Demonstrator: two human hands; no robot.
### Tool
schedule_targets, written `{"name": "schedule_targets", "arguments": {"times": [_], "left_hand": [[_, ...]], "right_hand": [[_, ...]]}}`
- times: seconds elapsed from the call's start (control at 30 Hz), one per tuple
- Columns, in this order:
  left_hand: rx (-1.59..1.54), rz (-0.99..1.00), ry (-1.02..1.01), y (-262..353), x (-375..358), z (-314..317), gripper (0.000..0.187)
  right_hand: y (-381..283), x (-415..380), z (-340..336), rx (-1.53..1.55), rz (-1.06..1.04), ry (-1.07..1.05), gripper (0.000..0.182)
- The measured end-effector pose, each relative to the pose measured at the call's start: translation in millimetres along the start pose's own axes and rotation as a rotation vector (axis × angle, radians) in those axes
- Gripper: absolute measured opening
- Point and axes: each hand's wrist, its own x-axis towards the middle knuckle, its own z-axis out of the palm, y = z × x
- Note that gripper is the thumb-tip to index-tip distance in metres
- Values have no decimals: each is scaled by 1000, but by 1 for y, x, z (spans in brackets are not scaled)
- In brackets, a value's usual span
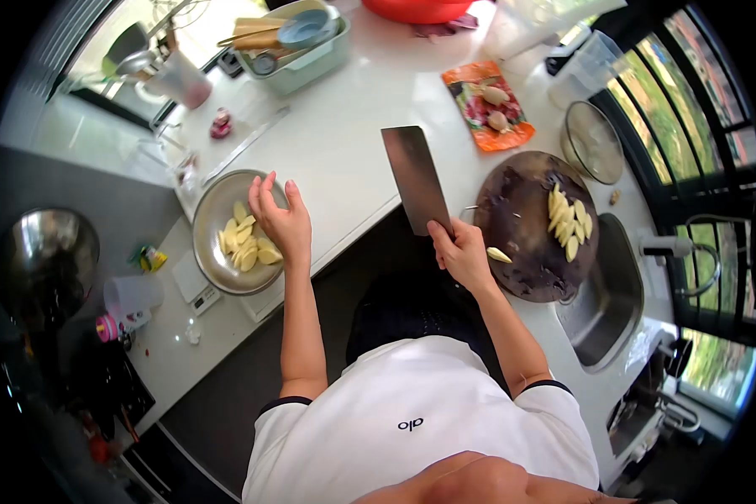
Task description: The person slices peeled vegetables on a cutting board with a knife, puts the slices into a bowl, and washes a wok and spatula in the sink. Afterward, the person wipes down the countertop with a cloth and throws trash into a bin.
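My left hand (pixel 286 220) is over the right rim of a wide metal bowl (pixel 207 256), fingers apart and nothing in them. Pale yellow slices (pixel 245 249) lie in a heap inside that bowl. The bowl stands on or against a white kitchen scale (pixel 195 286); its contact is hidden. In my right hand (pixel 464 254) is the handle of a cleaver (pixel 417 178), its broad blade pointing up and away over the counter edge. Just right of this hand is a round dark cutting board (pixel 521 214), with more pale slices (pixel 569 220) on its right side and a single slice (pixel 499 254) near its left edge.
A metal sink (pixel 613 311) adjoins the board, partly covered by it. Behind are a glass bowl (pixel 592 143) and an orange packet (pixel 479 84) with bulbs on it. A green bin of utensils (pixel 311 60) and a red basin (pixel 416 8) stand farther back.
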Motion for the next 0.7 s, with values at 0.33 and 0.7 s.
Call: {"name": "schedule_targets", "arguments": {"times": [0.33, 0.7], "left_hand": [[-295, 488, -944, 249, -209, 221, 82], [-159, 693, -802, 296, -279, 262, 84]], "right_hand": [[120, -145, -254, 245, 295, 855, 30], [138, -115, -298, 392, 416, 494, 27]]}}
